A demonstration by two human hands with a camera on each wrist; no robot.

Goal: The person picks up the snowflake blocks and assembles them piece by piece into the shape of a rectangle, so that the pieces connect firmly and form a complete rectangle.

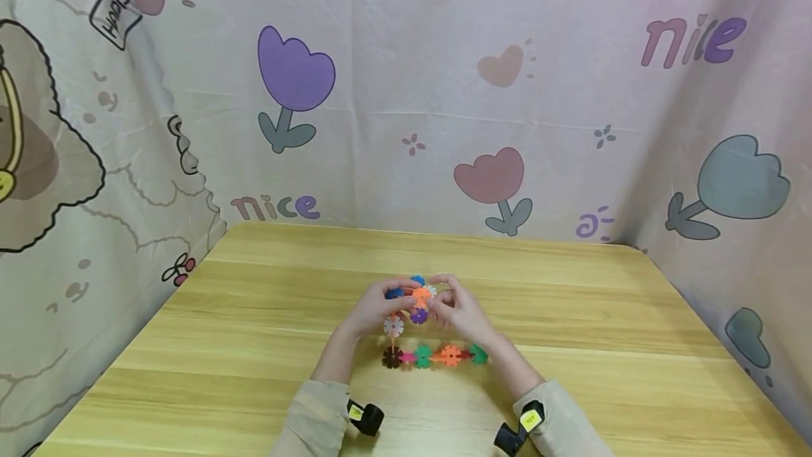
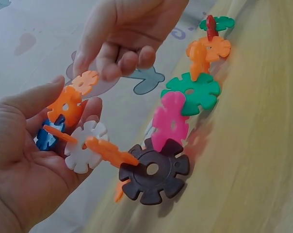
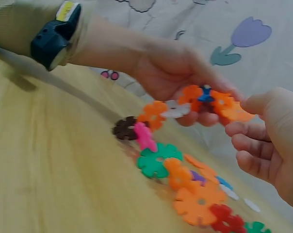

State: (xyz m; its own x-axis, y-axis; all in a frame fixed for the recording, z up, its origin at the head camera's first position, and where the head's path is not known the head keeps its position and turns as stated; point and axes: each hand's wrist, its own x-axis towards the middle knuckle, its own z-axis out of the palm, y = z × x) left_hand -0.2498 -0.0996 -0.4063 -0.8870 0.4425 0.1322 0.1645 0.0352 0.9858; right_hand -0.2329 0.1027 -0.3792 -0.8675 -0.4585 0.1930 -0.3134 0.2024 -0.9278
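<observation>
A chain of flower-shaped interlocking plastic discs bends around at a brown disc [image 2: 154, 172]. One arm, with a pink disc [image 2: 168, 124] and a green disc [image 2: 197, 92], lies along the table. From the brown disc the other arm rises through a white disc [image 2: 83, 155] into my left hand [image 1: 377, 309]. That hand's thumb and fingers hold its upper end, around an orange disc [image 2: 64, 107] and a blue disc [image 2: 49, 136]. At the tip, my right hand [image 1: 466, 312] pinches a lighter orange disc [image 3: 236, 114]; its other fingers are curled.
Loose discs lie on the wooden table [image 1: 254, 330] beyond the chain, among them a purple disc [image 1: 419, 316], a blue disc [image 1: 416, 279] and a white disc [image 3: 252, 205]. A patterned curtain [image 1: 393, 90] hangs behind the table.
</observation>
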